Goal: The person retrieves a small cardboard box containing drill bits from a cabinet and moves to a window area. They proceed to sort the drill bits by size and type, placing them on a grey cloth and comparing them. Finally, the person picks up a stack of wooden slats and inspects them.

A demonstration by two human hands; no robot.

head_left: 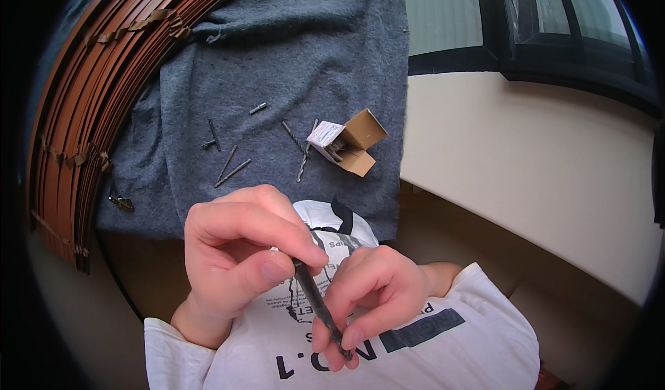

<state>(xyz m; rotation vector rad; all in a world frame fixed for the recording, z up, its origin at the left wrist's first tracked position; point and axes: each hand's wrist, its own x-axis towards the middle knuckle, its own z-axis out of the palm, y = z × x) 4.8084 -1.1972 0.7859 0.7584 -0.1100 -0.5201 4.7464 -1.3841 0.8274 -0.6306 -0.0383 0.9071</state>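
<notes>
A dark drill bit (318, 299) slants between my two hands, in front of the white printed shirt. My left hand (234, 249) pinches its upper end between thumb and forefinger. At the lower end, the thumb and fingers of my right hand (376, 296) hold the tip. Beyond my hands, a small open cardboard box (366, 130) lies on its side on a grey-blue blanket (358, 68), with grey metal pieces partly visible inside. Loose drill bits (234, 173) are scattered left of the box, and another bit (294, 135) lies close beside it.
A short metal cylinder (257, 108) rests farther back on the blanket. Along the left runs a stack of brown slats (98, 88) with ribbon ties. A small shiny metal piece (121, 202) lies near the slats. At right are a pale ledge (499, 146) and a dark-framed window (447, 16).
</notes>
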